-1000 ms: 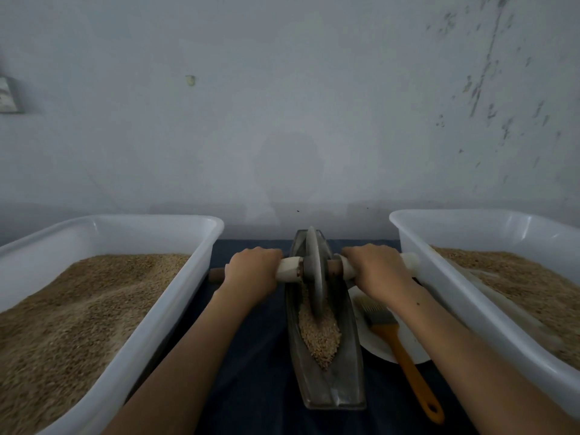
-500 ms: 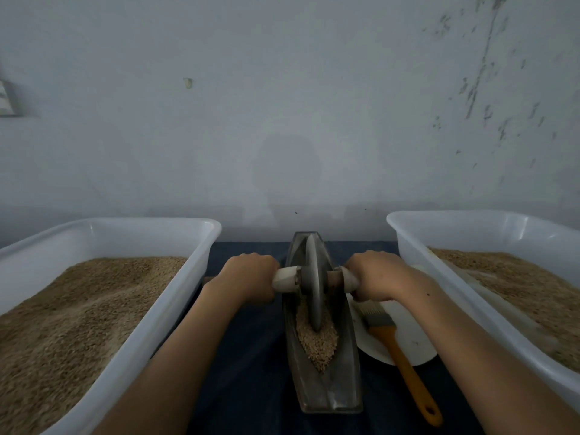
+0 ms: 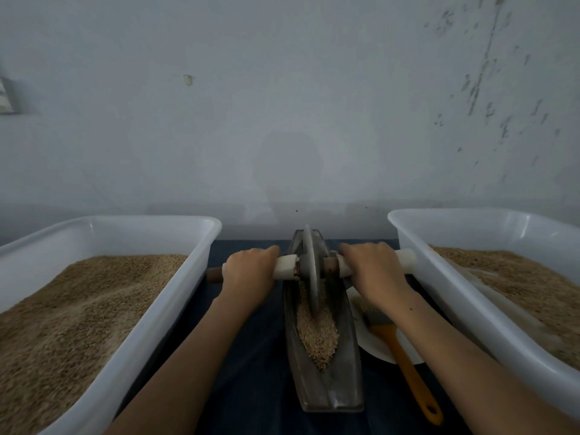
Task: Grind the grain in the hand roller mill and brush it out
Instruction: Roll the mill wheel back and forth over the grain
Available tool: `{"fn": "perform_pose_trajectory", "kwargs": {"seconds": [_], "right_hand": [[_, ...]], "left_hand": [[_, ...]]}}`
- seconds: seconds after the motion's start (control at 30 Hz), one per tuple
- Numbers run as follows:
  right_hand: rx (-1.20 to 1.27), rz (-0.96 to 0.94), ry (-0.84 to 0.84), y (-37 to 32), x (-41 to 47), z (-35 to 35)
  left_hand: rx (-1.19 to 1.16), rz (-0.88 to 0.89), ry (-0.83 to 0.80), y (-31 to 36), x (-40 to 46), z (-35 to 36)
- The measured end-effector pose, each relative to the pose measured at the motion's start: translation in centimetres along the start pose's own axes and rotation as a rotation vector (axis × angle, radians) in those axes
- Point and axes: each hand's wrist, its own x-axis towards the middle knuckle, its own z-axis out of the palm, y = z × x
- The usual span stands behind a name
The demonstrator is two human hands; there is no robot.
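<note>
A boat-shaped metal mill trough (image 3: 343,387) lies lengthwise on the dark cloth, with a heap of grain (image 3: 317,334) in its groove. A grey roller disc (image 3: 310,271) stands upright in the far half of the trough, on a wooden axle with white handle sleeves. My left hand (image 3: 248,271) grips the left handle (image 3: 284,267). My right hand (image 3: 373,268) grips the right handle (image 3: 406,260). A brush with an orange handle (image 3: 405,362) lies on a white plate (image 3: 376,346) right of the trough.
A white plastic tub (image 3: 201,246) full of grain stands at the left. A second white tub (image 3: 470,312) with grain stands at the right, close to the right handle's end. A pale wall rises right behind the mill.
Both hands pulled the roller toward me along the trough, then pushed it away again to the far half. The grain heap shifted slightly.
</note>
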Motion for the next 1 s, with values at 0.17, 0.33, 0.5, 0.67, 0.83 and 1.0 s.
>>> {"fn": "perform_pose_trajectory", "kwargs": {"seconds": [0.17,0.33,0.5,0.67,0.83,1.0], "right_hand": [[0.0,0.004,-0.146,0.2,0.2,-0.8],[0.024,0.006,-0.454,0.3,0.3,-2.5],[0.041,0.01,-0.5,0.4,0.4,-2.6],[0.037,0.043,-0.33,0.4,0.4,-1.3],[-0.008,0.029,-0.136,0.0,0.3,-0.3],[0.003,0.027,-0.169,0.0,0.1,-0.8]], "left_hand": [[0.009,0.018,-0.132,-0.2,0.3,-0.7],[0.018,0.054,-0.365,-0.2,0.7,-1.7],[-0.008,0.054,-0.434,-0.2,0.7,-2.0],[0.019,0.029,-0.243,0.1,0.5,-1.4],[0.002,-0.023,-0.06,0.2,0.1,-0.4],[0.002,-0.002,-0.102,0.0,0.1,-0.8]]}}
